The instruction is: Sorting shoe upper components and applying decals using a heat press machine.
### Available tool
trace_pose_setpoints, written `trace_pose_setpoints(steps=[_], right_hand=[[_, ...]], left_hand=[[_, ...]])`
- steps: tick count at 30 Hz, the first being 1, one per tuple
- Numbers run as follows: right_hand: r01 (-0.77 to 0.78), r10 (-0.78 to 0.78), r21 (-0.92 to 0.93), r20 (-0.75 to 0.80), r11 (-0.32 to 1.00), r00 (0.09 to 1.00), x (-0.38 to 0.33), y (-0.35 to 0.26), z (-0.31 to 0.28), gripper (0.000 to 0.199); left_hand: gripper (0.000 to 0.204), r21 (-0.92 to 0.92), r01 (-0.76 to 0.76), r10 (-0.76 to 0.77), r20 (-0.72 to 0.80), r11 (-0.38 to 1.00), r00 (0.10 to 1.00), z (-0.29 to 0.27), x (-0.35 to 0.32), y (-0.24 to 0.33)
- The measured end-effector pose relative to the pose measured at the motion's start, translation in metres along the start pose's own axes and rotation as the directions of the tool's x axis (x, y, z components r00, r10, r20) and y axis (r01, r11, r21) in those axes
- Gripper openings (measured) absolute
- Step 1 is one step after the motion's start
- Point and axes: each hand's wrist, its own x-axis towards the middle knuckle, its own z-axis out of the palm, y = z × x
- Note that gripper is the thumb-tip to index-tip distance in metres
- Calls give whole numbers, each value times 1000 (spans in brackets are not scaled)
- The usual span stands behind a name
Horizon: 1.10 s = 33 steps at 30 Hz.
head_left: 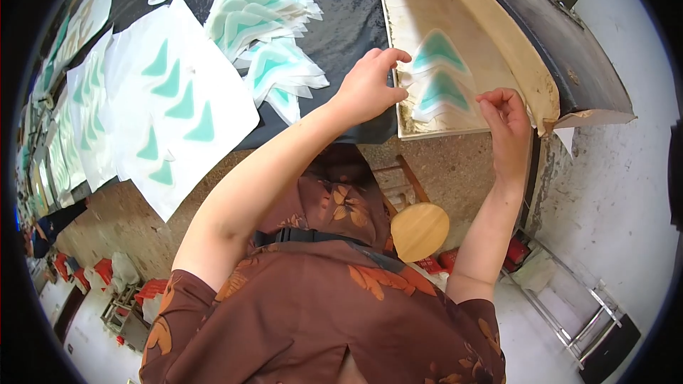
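Two clear film pieces, each printed with a teal chevron, lie flat on the pale press plate (398, 43). The far piece (437, 51) slightly overlaps the near piece (442, 92), whose edges both hands touch.

The person wears a loose, short-sleeved garment (320, 313) in a deep rust brown, printed all over with large leaves and blossoms in lighter orange and tan. The sleeves end above the elbow, wide and a little rumpled at the hems, leaving both forearms bare. A dark strap (313, 236) with a black plastic buckle crosses the chest, lying flat over the patterned cloth. The fabric looks thin and soft, folding in gentle creases over the shoulders. The left hand (370, 85) and the right hand (506, 124) are bare, with no gloves, rings or watch showing.
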Motion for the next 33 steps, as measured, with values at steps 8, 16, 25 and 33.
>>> trace_pose_setpoints(steps=[8, 16, 25, 33], right_hand=[[154, -101, -468, 138, 870, 985, -22, 9, 36, 37], [215, -65, -639, 250, 739, 966, -10, 49, 67, 27], [11, -11, 149, -3, 989, 1000, 4, 5, 23, 11], [138, -167, 232, 110, 963, 980, -38, -44, 29, 14]], left_hand=[[39, 373, -142, 166, -32, 917, 986, 9, 7, -13], [16, 439, -348, 392, -10, 828, 920, 16, 25, -19], [10, 195, -426, 456, -144, 883, 878, 6, 57, 10], [10, 26, -499, 499, -111, 866, 860, -64, -10, 28]])
